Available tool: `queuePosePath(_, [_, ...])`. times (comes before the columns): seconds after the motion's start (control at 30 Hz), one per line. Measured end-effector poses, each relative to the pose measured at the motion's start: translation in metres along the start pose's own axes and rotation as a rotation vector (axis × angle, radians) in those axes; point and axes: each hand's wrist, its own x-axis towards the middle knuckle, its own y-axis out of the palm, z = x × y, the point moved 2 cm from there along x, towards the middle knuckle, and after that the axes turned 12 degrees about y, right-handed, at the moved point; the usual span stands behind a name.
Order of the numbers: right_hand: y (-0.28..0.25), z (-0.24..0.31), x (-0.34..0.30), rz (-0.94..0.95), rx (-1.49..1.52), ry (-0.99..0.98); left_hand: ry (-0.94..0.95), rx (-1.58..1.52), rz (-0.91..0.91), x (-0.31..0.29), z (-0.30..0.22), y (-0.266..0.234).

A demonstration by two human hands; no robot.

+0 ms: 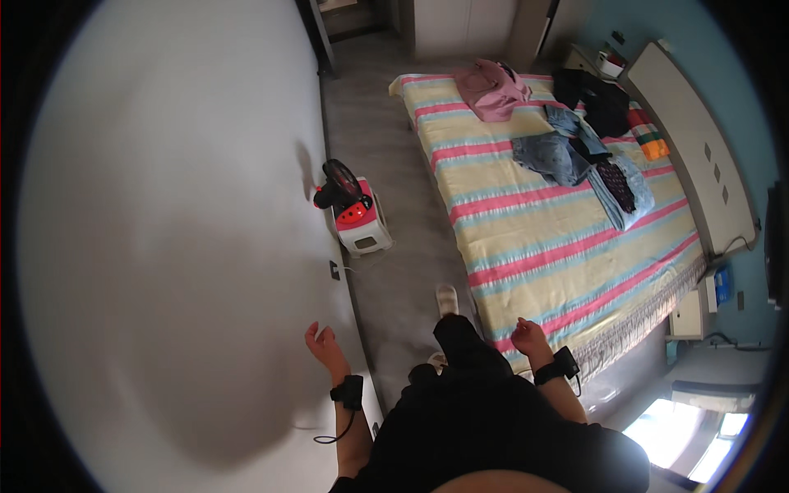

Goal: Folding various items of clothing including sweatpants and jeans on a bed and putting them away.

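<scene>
My left hand (pixel 322 343) hangs in front of the white wall, its fingers bent and a little apart, with nothing in it. Over the near left corner of the bed (pixel 526 246) is my right hand (pixel 528 337), its fingers curled in together and no object showing in them. Each wrist wears a black strap with a small box and a cable. Clothes lie at the far part of the bed: a pink garment (pixel 491 92), denim pieces (pixel 552 158), a black garment (pixel 604 105) and a light blue piece with a dark patterned cloth (pixel 620 189).
Between wall (pixel 181 246) and bed runs a strip of grey floor (pixel 390 156). A white and pink stool (pixel 366 234) by the wall carries a red and black toy steering wheel (pixel 349 189). The headboard (pixel 699 140) stands at the right; cabinets (pixel 464 29) are at the far end.
</scene>
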Motion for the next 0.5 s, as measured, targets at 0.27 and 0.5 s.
queuePosePath(0.27, [0.137,0.125,0.097,0.42,-0.182,0.024,0.155,0.033,-0.227,0.084,-0.031,0.097])
queuePosePath(0.5, [0.409,0.147,0.125,0.199,-0.39,-0.11,0.154,0.06,-0.328,0.157,-0.079,0.156])
